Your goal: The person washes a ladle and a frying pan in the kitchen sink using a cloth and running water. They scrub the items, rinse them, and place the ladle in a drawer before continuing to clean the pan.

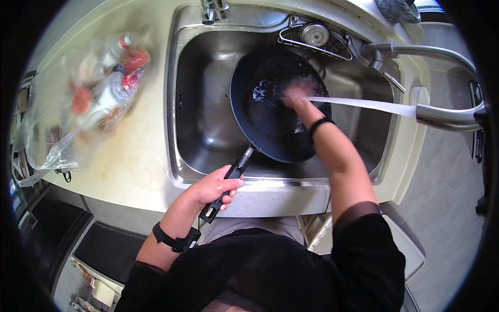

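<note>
A large black frying pan [269,121] lies over the basin of a stainless steel sink [202,156]. My left hand [219,186] is closed around its black handle at the sink's front edge. Inside the pan, towards its right side, is my right hand [297,95], blurred, with the fingers hard to make out. Whether it holds anything cannot be told. A stream of water runs from the curved metal faucet [448,116] on the right to my right hand and the pan. Water glints on the pan's dark inner surface.
A wire rack [339,54] with a round metal strainer [315,35] hangs at the sink's back. Another chrome fixture [209,13] stands at the back left. On the left counter [136,156] lies a clear plastic bag [58,152] of white and red items.
</note>
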Tool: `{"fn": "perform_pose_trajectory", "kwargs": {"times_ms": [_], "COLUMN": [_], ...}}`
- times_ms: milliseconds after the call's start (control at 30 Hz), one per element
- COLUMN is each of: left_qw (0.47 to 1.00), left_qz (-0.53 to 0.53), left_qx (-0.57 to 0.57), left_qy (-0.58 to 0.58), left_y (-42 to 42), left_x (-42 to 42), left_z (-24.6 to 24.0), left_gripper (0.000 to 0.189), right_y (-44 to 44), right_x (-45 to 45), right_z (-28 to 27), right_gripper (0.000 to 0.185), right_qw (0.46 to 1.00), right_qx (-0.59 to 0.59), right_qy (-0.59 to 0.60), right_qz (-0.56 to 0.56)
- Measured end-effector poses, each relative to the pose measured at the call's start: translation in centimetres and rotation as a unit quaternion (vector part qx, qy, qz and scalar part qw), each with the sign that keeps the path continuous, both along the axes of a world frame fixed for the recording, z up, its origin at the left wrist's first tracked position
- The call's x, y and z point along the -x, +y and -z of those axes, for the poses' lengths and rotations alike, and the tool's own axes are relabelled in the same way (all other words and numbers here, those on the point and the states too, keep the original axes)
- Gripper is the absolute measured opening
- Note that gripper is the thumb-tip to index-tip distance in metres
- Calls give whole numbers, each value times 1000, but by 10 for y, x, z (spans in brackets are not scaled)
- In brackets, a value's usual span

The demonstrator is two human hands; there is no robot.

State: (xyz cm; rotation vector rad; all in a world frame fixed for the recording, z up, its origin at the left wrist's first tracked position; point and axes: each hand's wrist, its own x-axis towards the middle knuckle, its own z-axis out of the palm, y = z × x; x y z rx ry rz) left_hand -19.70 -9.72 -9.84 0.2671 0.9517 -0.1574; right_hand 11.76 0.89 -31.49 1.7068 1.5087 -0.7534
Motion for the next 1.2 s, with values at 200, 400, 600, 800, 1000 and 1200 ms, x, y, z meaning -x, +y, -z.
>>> {"fn": "perform_pose_trajectory", "kwargs": {"times_ms": [200,400,600,800,1000,1200], "left_qw": [1000,1000,1000,1000,1000,1000], "left_qz": [8,-10,17,0,-17,10], "left_qx": [-3,0,-5,-5,6,-14], "left_qy": [9,10,7,19,8,21], "left_y": [1,-4,5,-1,-5,-1], "left_x": [-2,0,-7,-3,-1,-5], "left_z": [1,1,-3,-1,1,-3], "left_gripper": [25,28,26,23,31,30], "right_y": [-12,-91,-13,-73,-80,20], "right_x": [108,25,-16,77,-17,43], "right_z": [-27,-71,44,-66,-52,-4], "right_gripper": [63,80,33,51,71,54], "right_qw": [918,947,974,886,989,819], "right_qx": [-195,38,-118,-55,20,-155], "right_qy": [321,286,192,460,135,430], "right_qz": [127,-139,8,-10,-52,348]}}
